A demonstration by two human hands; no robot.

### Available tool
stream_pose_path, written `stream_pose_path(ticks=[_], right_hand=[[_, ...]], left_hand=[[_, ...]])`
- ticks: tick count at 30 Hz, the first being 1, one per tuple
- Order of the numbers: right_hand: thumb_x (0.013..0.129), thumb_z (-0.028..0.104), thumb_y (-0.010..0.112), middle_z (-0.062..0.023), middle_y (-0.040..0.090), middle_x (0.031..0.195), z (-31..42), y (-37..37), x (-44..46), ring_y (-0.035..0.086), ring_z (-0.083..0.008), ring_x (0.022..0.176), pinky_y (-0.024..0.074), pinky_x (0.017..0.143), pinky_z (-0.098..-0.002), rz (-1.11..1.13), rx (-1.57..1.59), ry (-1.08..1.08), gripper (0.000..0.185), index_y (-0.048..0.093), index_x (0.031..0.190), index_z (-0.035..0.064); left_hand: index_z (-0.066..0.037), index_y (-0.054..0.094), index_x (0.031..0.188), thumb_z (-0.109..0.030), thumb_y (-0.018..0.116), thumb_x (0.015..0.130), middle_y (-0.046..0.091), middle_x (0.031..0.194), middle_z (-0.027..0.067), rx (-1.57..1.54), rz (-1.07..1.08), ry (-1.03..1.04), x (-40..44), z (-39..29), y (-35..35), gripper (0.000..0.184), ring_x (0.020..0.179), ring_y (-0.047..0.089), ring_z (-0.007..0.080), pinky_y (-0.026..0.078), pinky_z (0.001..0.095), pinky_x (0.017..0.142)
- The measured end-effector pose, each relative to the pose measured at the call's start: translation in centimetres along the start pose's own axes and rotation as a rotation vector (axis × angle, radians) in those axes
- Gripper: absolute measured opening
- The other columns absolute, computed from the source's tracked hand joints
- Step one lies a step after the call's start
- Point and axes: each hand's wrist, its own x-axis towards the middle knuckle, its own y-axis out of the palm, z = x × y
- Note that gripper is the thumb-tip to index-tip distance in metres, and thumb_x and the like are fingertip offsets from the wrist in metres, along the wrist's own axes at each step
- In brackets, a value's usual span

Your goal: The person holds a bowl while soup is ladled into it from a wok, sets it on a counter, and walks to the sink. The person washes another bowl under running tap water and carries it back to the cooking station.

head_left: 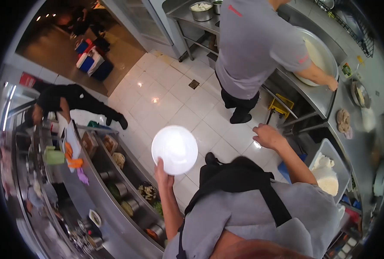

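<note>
My left hand (163,174) is closed on the rim of a round white plate (174,150), holding it out over the floor. Bright glare covers the plate's middle, and nothing can be made out on it. Off to the right, my right hand (269,137) hangs over the floor, its fingers loosely bent and a little apart, with nothing visible in them. A yellow crate (282,104) under the steel table lies beyond that hand.
A co-worker in a grey shirt (256,47) stands ahead at a large metal basin (317,56). Another person in black (77,97) bends over the left counter. Food containers (118,190) line that counter. A tub of white food (326,172) stands at right. A doorway (114,82) opens at upper left.
</note>
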Motion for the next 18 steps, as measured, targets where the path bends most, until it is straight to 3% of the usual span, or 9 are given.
stream_pose_path(ticks=[8, 13, 18], right_hand=[[0.095, 0.027, 0.067, -0.0219, 0.071, 0.106, 4.6, -5.1, 13.1, 0.066, -0.0413, 0.106, 0.0516, 0.095, -0.0493, 0.043, 0.392, -0.024, 0.031, 0.070, 0.113, 0.0020], [0.096, 0.024, 0.065, -0.0219, 0.069, 0.107, 5.7, -6.4, 30.1, 0.066, -0.0415, 0.105, 0.0514, 0.094, -0.0490, -0.103, 0.484, -0.151, 0.031, 0.069, 0.116, 0.0013], [0.097, 0.022, 0.065, -0.0197, 0.069, 0.107, 5.9, -13.2, 41.3, 0.067, -0.0389, 0.102, 0.0527, 0.091, -0.0466, -0.200, 0.647, -0.148, 0.030, 0.068, 0.118, 0.0006]], left_hand=[[0.002, 0.030, 0.156, -0.034, 0.041, 0.112, 0.050, 0.149, 0.0221, 0.152, 0.280, -0.075, 26.3, -12.9, 20.4, 0.058, 0.131, 0.057, 0.0375, 0.053, 0.0533, 0.104], [0.000, 0.029, 0.158, -0.035, 0.044, 0.111, 0.050, 0.149, 0.0216, 0.034, 0.387, -0.077, 39.1, -15.6, 25.0, 0.060, 0.130, 0.059, 0.0380, 0.054, 0.0543, 0.103], [-0.003, 0.028, 0.159, -0.042, 0.041, 0.111, 0.043, 0.157, 0.0200, 0.155, 0.337, -0.176, 47.7, -20.8, 26.3, 0.064, 0.139, 0.049, 0.0394, 0.046, 0.0557, 0.112]])
